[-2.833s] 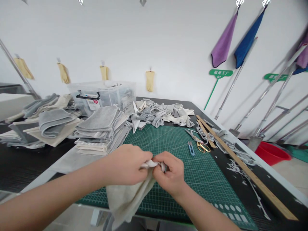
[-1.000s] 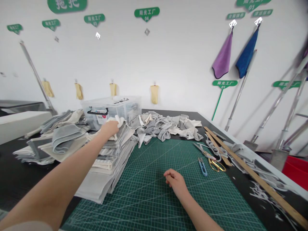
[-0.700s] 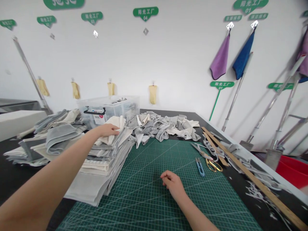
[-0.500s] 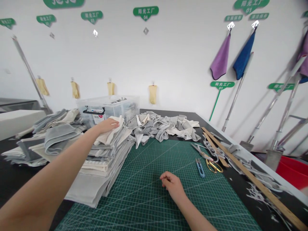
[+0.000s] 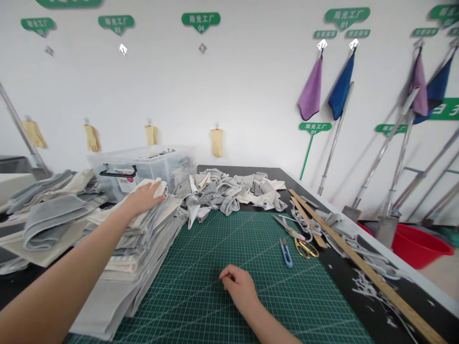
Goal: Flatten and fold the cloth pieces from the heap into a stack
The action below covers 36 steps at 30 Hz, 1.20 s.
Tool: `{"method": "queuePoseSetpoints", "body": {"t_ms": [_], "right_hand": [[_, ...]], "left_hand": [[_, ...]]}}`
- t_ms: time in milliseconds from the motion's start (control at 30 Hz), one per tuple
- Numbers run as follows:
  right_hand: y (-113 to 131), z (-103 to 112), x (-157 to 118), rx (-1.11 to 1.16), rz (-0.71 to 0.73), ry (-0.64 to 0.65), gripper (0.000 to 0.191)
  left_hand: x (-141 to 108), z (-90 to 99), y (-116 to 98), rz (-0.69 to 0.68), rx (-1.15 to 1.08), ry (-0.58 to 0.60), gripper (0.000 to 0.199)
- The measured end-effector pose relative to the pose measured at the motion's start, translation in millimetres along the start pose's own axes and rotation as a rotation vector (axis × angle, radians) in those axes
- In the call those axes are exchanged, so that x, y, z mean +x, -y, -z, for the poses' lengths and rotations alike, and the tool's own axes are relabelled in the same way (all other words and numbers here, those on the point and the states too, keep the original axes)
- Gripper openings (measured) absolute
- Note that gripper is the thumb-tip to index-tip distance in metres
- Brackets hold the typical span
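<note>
My left hand lies over the top of a tall stack of grey and off-white cloth pieces, fingers stretched and spread. A cream cloth shows between its thumb and forefinger. Above the green cutting mat hovers my right hand, its fingers curled in loosely with nothing visible in them. To the right of that hand lie blue thread snips and gold-handled scissors.
Crumpled grey cloth scraps cover the mat's far edge. A clear plastic box stands behind the stack, with more folded cloth at left. Wooden strips and cords line the right side. A red basin is beyond the table.
The view has turned to the right, so most things sit further left. My left hand stays on the stack with its fingers more spread. My right hand remains curled over the mat.
</note>
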State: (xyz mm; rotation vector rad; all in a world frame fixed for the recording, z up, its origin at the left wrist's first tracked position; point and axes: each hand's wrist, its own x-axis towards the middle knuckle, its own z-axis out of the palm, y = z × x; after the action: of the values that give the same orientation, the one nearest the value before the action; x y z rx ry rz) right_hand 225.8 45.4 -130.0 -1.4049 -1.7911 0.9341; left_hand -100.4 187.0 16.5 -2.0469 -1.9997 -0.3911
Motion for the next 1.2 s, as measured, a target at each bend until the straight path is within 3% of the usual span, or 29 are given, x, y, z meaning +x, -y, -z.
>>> {"method": "queuePoseSetpoints", "body": {"t_ms": [167,267,367,500,633,733,900,1200], "right_hand": [[0,2,4,0.006,-0.023,-0.008,0.020],[-4,2,7,0.021,-0.053,-0.012,0.019],[-7,2,10,0.052,-0.063,-0.016,0.019],[-10,1,13,0.084,-0.075,-0.025,0.019],[-13,-1,16,0.113,-0.092,-0.038,0.020],[-14,-1,17,0.129,-0.086,-0.044,0.021],[-11,2,17,0.132,-0.095,-0.055,0.021],[-15,-1,19,0.145,-0.098,-0.040,0.024]], "left_hand": [[2,24.8,-49,-0.055,0.013,-0.358,0.043],[-1,19.5,-87,-0.082,-0.102,-0.452,0.034],[-9,-9.2,-124,-0.111,-0.237,-0.395,0.030],[-27,-68.1,-169,-0.119,-0.391,-0.241,0.025],[-52,-115.4,-198,-0.135,-0.491,-0.119,0.020],[-63,-132.9,-204,-0.185,-0.516,-0.066,0.020],[-60,-144.1,-196,-0.211,-0.486,-0.037,0.020],[-46,-153.4,-171,0.042,-0.195,-0.154,0.026]]}}
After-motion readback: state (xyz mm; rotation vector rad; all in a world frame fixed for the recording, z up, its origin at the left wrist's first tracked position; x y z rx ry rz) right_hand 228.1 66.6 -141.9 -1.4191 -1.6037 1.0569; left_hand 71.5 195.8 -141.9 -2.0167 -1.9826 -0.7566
